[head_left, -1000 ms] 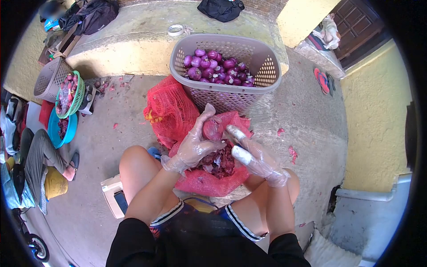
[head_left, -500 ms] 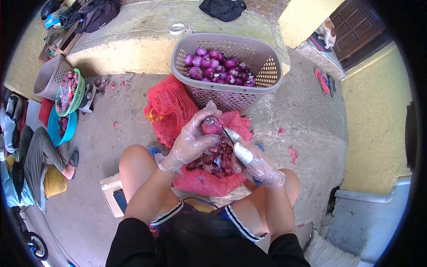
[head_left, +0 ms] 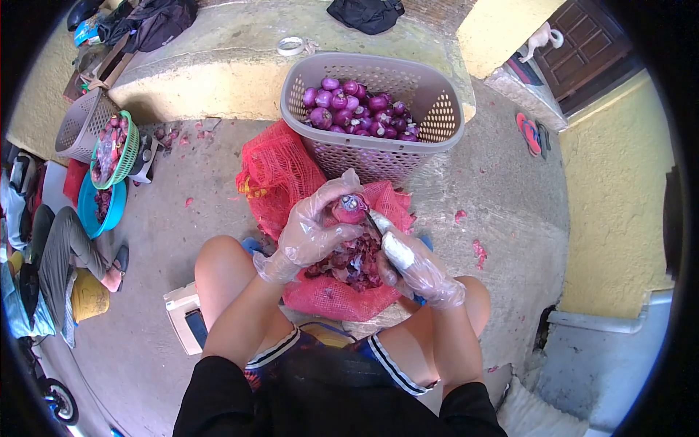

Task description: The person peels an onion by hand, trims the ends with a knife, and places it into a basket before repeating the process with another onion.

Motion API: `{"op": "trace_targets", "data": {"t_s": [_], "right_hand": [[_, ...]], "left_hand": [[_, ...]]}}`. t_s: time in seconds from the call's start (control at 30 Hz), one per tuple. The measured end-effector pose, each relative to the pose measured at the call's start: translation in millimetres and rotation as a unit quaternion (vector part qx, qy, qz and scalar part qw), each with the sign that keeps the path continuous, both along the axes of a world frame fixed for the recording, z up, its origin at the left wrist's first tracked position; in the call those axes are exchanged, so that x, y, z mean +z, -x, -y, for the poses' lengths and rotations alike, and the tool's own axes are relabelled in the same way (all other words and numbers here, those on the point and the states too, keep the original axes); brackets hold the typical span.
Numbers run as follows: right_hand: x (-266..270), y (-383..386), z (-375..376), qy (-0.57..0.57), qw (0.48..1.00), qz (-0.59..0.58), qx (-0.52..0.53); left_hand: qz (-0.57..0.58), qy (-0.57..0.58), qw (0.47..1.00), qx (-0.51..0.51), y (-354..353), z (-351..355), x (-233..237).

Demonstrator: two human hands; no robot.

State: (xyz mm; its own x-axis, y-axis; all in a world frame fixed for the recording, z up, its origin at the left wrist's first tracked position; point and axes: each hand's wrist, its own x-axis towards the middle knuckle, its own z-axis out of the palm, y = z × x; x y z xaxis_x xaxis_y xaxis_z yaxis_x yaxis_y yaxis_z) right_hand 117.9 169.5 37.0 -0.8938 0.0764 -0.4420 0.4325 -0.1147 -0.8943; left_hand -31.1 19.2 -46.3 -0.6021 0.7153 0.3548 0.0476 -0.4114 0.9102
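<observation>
Left hand (head_left: 317, 229), gloved: closed round onion (head_left: 349, 210), above sack (head_left: 331, 295) between knees.
Right hand (head_left: 411, 262), gloved: grips knife (head_left: 374, 221), tip at onion.
Floor (head_left: 182, 240): grey concrete, peel scraps.
Basket (head_left: 371, 154) ahead, by ledge (head_left: 218, 65).
Yellow wall (head_left: 619, 182) right.

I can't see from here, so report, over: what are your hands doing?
Left hand gripping onion. Right hand holding knife, blade at onion. Peels piled underneath, nothing blocking.
</observation>
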Motion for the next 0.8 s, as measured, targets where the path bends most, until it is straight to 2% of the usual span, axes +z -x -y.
{"op": "trace_targets", "data": {"t_s": [0.17, 0.27, 0.47, 0.57, 0.67, 0.77, 0.8], "right_hand": [[-6, -2, -1, 0.01, 1.0, -0.009, 0.005], [-14, -3, 1, 0.073, 0.997, -0.017, -0.031], [-10, -1, 1, 0.012, 0.999, -0.032, 0.018], [-5, 0, 3, 0.05, 0.999, -0.012, 0.0], [-8, 2, 1, 0.039, 0.998, -0.04, 0.037], [-31, 1, 8, 0.101, 0.995, 0.001, -0.024], [-29, 3, 11, 0.111, 0.993, -0.005, -0.037]], "left_hand": [[-0.035, 0.043, 0.998, 0.039, 0, 0, -4], [-0.04, 0.039, 0.997, 0.045, 0, -1, -1], [-0.077, 0.08, 0.992, 0.061, 0, 3, 4], [-0.019, 0.002, 0.998, 0.054, -5, -2, -2], [0.069, -0.032, 0.996, 0.045, -7, -4, -13], [0.191, -0.01, 0.981, 0.019, -8, 2, 7], [0.194, -0.013, 0.981, 0.023, -8, 1, 6]]}}
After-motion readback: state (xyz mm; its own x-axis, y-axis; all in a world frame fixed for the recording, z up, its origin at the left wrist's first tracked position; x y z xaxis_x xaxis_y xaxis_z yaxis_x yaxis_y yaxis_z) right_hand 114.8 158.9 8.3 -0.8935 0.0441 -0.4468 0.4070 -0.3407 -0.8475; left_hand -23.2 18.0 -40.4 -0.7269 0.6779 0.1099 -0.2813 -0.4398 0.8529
